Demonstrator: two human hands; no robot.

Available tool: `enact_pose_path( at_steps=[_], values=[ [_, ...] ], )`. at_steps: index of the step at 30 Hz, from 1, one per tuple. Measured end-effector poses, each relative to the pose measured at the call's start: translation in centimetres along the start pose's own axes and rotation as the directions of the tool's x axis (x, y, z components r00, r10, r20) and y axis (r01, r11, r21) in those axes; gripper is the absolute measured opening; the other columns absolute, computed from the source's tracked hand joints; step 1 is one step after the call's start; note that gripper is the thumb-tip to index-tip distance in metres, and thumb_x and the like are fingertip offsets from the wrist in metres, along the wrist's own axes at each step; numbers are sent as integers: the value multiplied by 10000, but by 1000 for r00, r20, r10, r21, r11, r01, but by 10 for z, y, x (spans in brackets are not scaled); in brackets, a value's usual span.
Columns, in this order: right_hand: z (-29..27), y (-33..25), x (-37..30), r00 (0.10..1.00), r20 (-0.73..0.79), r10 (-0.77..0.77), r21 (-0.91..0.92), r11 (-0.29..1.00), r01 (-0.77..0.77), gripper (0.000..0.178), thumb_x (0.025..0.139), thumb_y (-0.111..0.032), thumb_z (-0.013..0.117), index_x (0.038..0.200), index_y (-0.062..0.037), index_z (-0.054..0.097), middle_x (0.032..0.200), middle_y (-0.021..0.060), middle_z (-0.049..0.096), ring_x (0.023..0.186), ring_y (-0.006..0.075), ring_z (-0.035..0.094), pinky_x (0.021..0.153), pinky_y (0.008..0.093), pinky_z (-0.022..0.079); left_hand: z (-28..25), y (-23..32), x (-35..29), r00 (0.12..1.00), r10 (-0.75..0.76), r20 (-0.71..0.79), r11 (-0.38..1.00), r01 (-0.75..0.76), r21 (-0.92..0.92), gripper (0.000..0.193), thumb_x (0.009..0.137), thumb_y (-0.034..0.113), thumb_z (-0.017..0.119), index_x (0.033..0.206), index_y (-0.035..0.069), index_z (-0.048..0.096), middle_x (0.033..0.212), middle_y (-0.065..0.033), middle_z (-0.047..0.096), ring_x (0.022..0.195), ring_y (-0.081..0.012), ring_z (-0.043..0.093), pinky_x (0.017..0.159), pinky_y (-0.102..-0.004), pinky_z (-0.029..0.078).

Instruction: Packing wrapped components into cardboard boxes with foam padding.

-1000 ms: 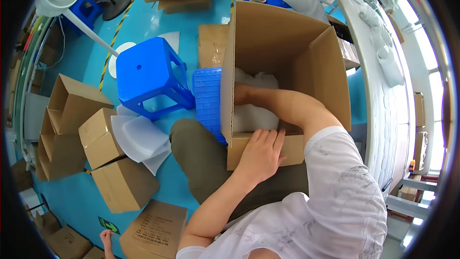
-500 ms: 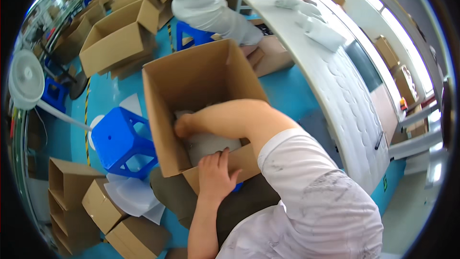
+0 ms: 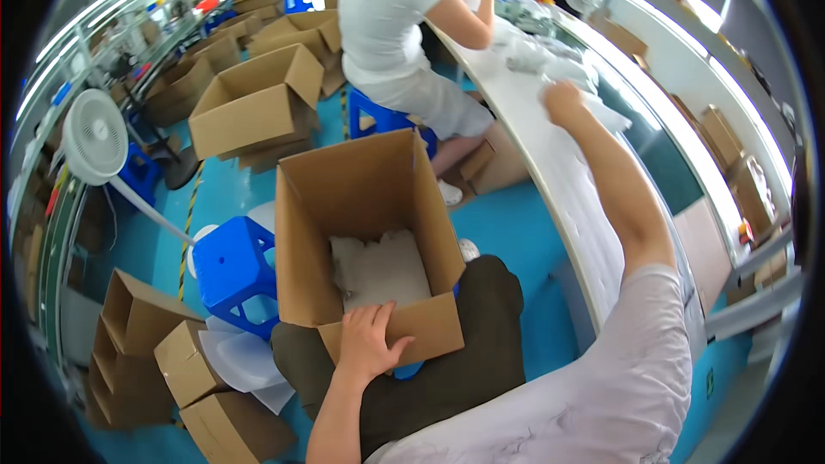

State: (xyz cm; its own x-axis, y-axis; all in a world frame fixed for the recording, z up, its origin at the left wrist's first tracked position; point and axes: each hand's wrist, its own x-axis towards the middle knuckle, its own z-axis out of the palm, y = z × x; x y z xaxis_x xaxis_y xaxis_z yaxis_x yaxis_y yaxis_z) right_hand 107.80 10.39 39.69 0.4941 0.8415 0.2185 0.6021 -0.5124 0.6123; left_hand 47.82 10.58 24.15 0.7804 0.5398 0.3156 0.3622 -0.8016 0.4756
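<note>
A tall open cardboard box (image 3: 296,249) stands in front of me, tilted slightly between my knees. Inside, a soft whitish package (image 3: 391,271) lies on the bottom. My left hand (image 3: 369,339) rests against the box's near wall, its fingers spread and reaching up to the rim, the thumb out to the side. Stretched far to the right, my right hand (image 3: 563,105) is over the long white table (image 3: 567,180), beside a group of white wrapped packages (image 3: 550,60). Blur hides its fingers, so I cannot see whether it grips one.
A co-worker (image 3: 391,17) sits at the table's far end. Left of my box are a blue stool (image 3: 232,262), a white fan (image 3: 96,137) and thin white sheets (image 3: 245,361). Open cartons (image 3: 258,99) stand farther back; more cardboard boxes (image 3: 228,425) lie at lower left.
My right hand has come out of the box and swung up and right to the table. The package inside now shows fully. My left hand stays at the near wall.
</note>
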Motion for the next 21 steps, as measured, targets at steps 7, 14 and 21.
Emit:
enact_pose_path(
  at_steps=[7,14,21],
  values=[
    [78,6,-15,983,95,157,178,969,-172,544,780,-141,735,1295,-35,595,1216,204,670,1164,365,645,993,452,535,-5,1,-7,1000,-26,2,999,26,40,634,725,402,844,1228,56,672,1088,-137,675,1034,-335,619,964,-434,416],
    [61,1,-7,985,163,-56,188,982,25,320,881,-105,661,1196,-54,673,1243,189,672,1155,345,660,951,455,554,-5,1,-4,999,-33,-7,998,34,49,610,703,372,863,1191,51,687,1073,-134,686,1014,-338,625,947,-432,425],
    [29,11,-58,999,-39,15,265,964,-4,300,925,-99,593,1215,-27,615,1108,190,699,965,339,721,834,436,582,4,1,-8,1000,-5,-14,1000,5,11,596,712,376,860,1181,49,690,1076,-137,687,1013,-345,624,944,-438,427]
  ],
)
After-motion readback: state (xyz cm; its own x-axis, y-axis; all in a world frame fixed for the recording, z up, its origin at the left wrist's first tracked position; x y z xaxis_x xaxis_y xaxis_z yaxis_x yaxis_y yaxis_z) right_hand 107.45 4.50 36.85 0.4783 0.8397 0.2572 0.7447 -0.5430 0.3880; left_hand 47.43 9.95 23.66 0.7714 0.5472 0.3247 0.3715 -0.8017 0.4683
